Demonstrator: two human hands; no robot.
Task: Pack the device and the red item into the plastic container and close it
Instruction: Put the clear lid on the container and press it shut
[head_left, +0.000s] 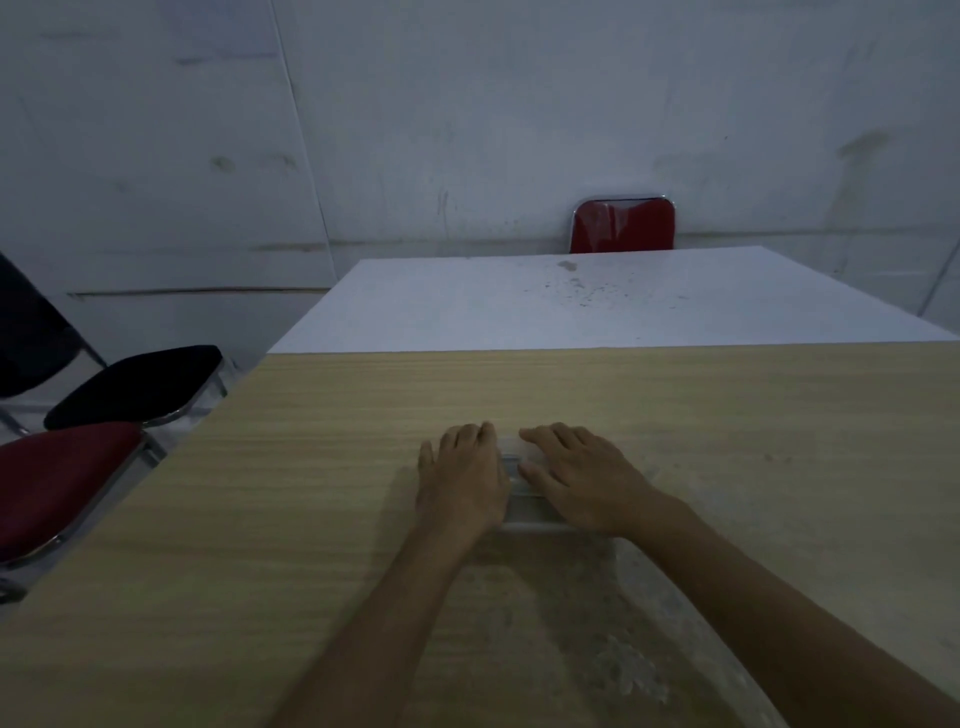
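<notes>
A clear plastic container (522, 506) lies on the wooden table (311, 493), mostly covered by both my hands. My left hand (462, 478) rests flat on its left part, fingers spread and pointing away from me. My right hand (576, 475) lies flat on its right part, palm down. Only a narrow strip of the lid shows between the hands, plus its near edge. The device and the red item are hidden; I cannot see inside the container.
A white table (597, 301) butts against the far edge of the wooden one. A red chair (621, 226) stands behind it by the wall. At the left are a black chair seat (135, 384) and a red chair seat (57, 483).
</notes>
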